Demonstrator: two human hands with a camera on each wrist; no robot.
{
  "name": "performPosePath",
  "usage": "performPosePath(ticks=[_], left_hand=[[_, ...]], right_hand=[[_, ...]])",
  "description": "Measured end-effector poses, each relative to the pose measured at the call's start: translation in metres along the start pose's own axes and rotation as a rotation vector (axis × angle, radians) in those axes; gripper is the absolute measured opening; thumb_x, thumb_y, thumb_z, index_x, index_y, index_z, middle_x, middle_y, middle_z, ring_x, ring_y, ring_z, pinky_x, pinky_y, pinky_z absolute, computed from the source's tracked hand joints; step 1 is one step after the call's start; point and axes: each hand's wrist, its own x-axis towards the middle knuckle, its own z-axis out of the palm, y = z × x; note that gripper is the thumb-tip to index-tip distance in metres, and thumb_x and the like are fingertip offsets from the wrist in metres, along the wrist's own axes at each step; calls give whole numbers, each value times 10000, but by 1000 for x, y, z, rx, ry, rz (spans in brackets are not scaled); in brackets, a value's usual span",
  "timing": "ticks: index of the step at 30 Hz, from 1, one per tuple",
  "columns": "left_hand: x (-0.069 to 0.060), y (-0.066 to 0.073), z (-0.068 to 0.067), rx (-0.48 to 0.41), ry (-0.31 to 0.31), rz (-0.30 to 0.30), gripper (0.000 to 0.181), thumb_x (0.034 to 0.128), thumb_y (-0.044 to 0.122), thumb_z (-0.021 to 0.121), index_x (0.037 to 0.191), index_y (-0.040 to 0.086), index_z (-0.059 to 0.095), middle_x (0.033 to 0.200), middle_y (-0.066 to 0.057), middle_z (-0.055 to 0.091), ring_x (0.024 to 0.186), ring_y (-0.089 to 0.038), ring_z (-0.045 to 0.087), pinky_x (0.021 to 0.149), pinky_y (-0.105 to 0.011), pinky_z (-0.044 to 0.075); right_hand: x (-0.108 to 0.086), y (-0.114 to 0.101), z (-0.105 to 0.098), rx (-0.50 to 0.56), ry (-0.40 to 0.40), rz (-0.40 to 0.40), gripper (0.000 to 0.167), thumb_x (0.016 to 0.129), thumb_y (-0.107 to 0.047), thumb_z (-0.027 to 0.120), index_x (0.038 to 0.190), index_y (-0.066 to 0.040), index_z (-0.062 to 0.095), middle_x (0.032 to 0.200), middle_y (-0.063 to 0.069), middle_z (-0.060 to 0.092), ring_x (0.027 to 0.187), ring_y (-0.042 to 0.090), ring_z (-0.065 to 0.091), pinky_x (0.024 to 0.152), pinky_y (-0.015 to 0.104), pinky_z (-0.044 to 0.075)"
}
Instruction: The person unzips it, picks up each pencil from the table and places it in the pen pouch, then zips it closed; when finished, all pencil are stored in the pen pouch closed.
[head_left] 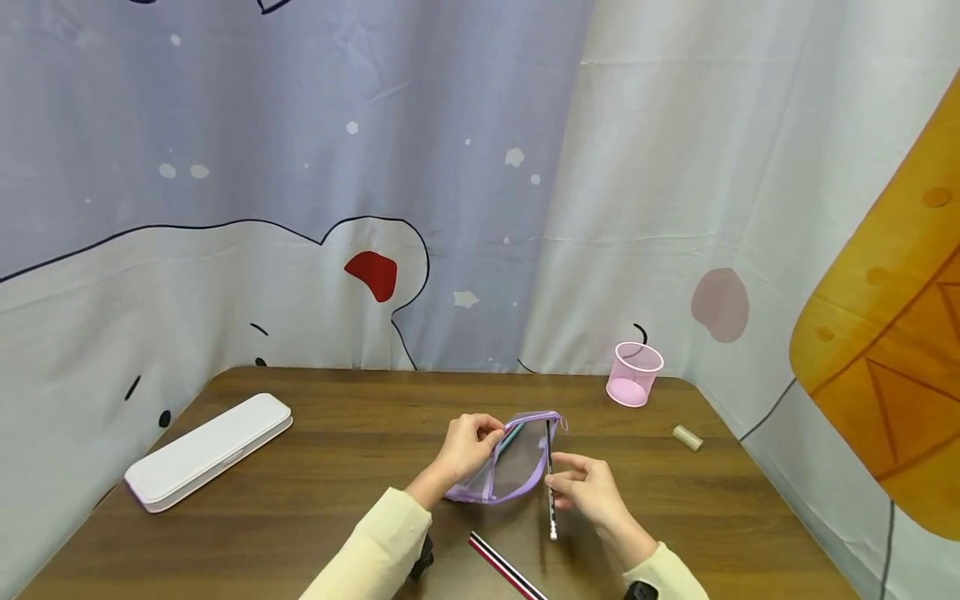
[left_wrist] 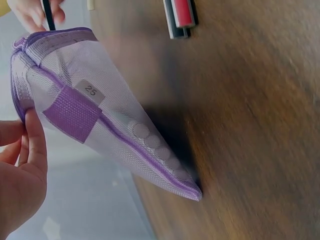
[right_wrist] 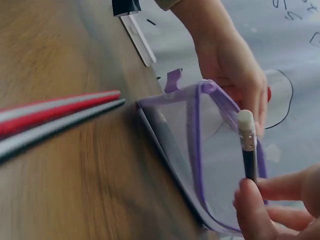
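A purple-edged mesh pencil pouch (head_left: 517,471) stands on the table with its zip mouth open; several slim items show through the mesh. The left hand (head_left: 467,450) pinches the pouch's upper rim, seen closely in the left wrist view with a purple tab (left_wrist: 74,114) below the fingers. Between thumb and fingers, the right hand (head_left: 585,492) holds a dark pencil (head_left: 552,500), its white eraser (right_wrist: 245,120) toward the person. The pencil's far end reaches the pouch mouth. Striped red, white and black pencils (head_left: 506,567) lie on the table in front of the pouch.
A white pencil case (head_left: 210,450) lies at the table's left. Toward the back right stand a pink mesh pen cup (head_left: 634,375) and, nearer, a small pale cylinder (head_left: 687,437) on its side. A curtain hangs behind the wooden table (head_left: 337,500).
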Motion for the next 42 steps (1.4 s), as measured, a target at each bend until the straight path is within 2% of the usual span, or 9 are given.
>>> performPosePath(ticks=[5,11,19,26,31,34,37,42], left_hand=[[-2,1,5,-11,0,-15,117,812,92,602,859,14,674,676,-61,653,546,-16,477,495,-145,403],[-5,1,12,-37,-20,-13,113,816,75,595,863,1,666,710,-86,664,564,-27,515,497,-143,425],[-9,0,16,-28,-32,-10,106,815,81,599,854,12,670,707,-75,664,568,-16,506,503,-138,419],[-10,1,16,-82,-27,-7,102,812,66,597,846,-1,666,684,-111,661,532,-41,532,476,-141,419],[-7,1,16,-76,-30,-6,105,817,73,593,846,5,667,689,-111,664,522,-17,516,478,-140,422],[-6,1,14,-69,-33,-12,113,819,80,593,849,1,668,696,-125,666,520,-13,515,480,-146,429],[-5,1,11,-69,-32,-27,120,821,87,591,856,3,669,701,-136,667,519,-14,518,481,-150,429],[-2,0,7,-56,-29,-32,110,823,98,592,854,30,672,682,-96,663,522,-15,521,485,-156,432]], right_hand=[[13,3,20,97,117,36,461,757,41,601,1191,116,466,809,205,660,595,116,603,536,269,527],[20,6,37,113,181,57,476,760,35,603,1198,130,443,746,131,649,562,90,586,515,239,519],[27,15,49,76,183,66,451,762,37,600,1169,156,450,841,243,650,552,77,589,496,210,507],[33,21,57,30,168,22,376,781,0,605,1102,159,492,815,221,659,607,118,629,570,275,535],[26,20,54,-75,194,-61,299,798,-21,582,1047,140,548,857,236,646,673,244,660,585,273,536],[16,17,48,-156,170,-122,252,785,-13,590,1005,110,584,847,209,645,670,263,656,550,238,525],[3,10,41,-262,97,-202,191,771,-15,610,938,78,615,782,144,640,611,188,634,510,196,502],[-24,-1,30,-547,-67,-391,115,751,-80,653,838,-7,640,746,48,640,617,42,575,556,171,472]])
